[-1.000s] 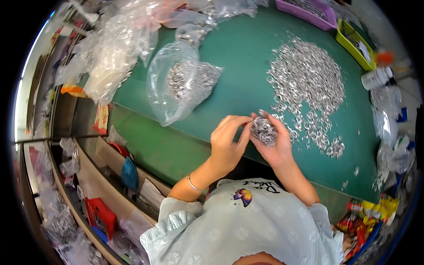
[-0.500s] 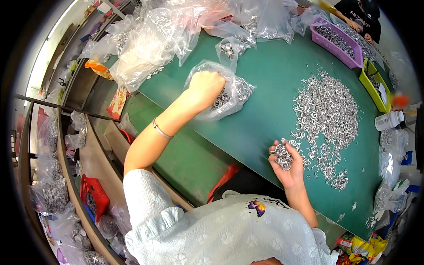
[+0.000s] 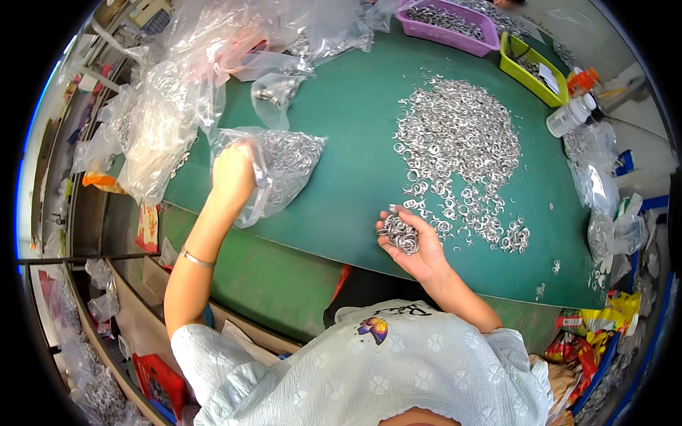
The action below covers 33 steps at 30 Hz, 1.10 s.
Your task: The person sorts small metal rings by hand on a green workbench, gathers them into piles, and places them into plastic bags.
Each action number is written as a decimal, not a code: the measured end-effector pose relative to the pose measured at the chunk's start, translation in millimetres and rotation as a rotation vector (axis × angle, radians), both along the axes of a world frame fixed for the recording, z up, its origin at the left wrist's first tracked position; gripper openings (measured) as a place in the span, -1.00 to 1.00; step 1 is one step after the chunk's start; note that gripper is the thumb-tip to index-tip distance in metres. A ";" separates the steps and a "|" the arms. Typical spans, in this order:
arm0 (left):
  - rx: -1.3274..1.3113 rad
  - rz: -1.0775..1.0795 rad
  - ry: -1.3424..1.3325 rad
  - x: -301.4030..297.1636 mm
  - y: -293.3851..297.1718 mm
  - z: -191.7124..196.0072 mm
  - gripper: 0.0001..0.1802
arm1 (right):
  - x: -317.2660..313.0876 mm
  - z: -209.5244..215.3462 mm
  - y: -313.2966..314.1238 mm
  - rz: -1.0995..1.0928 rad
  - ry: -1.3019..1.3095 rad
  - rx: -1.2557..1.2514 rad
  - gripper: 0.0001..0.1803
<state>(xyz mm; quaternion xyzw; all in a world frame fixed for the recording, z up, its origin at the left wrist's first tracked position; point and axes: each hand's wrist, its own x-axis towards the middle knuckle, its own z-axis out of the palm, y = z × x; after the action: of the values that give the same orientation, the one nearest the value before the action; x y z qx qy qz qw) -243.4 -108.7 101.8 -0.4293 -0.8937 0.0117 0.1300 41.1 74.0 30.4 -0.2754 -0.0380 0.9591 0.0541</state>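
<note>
A clear plastic bag (image 3: 288,195) with silvery metal rings inside lies on the left part of the green table (image 3: 341,156). My left hand (image 3: 234,172) is closed in a fist at the bag's left side, gripping its loose film; the fingertips are hidden. Palm up at the table's near edge, my right hand (image 3: 420,248) cups a handful of metal rings (image 3: 399,235), fingers curled around them. Just beyond it spreads a large heap of similar loose rings (image 3: 458,135), thinning out into scattered ones on its near side.
Bulky clear bags (image 3: 163,106) crowd the far left, beside a small bag of metal parts (image 3: 273,96). A purple basket (image 3: 451,35) and a yellow-green basket (image 3: 531,74) stand at the far right, near a white bottle (image 3: 570,116). Shelf compartments (image 3: 153,319) run along the left.
My left hand has shifted left across the bag toward its edge, and film now covers the rings inside. The right hand still cups its rings. The whole view has turned.
</note>
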 end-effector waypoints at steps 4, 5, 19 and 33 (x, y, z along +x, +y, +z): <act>0.260 -0.027 -0.053 17.4 3.5 10.2 -0.94 | 3.4 0.3 3.5 -0.012 -0.002 0.003 -0.75; 0.266 0.002 -0.122 18.3 2.2 13.6 -0.93 | 3.4 1.1 3.2 -0.006 -0.002 0.004 -0.74; 0.922 0.181 -0.945 29.6 -7.1 43.7 -0.91 | 4.5 -5.4 6.6 -0.006 0.036 -0.031 -0.80; 1.295 0.086 -1.355 58.7 -6.5 48.6 -0.84 | -2.7 13.1 4.4 0.036 -0.042 0.036 -0.86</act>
<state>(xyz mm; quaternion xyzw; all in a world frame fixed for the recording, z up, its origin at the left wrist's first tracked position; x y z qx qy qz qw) -184.7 -115.2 150.5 -0.1551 -0.6265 -0.7357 -0.2053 38.3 78.4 43.6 -0.2938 -0.0611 0.9530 0.0410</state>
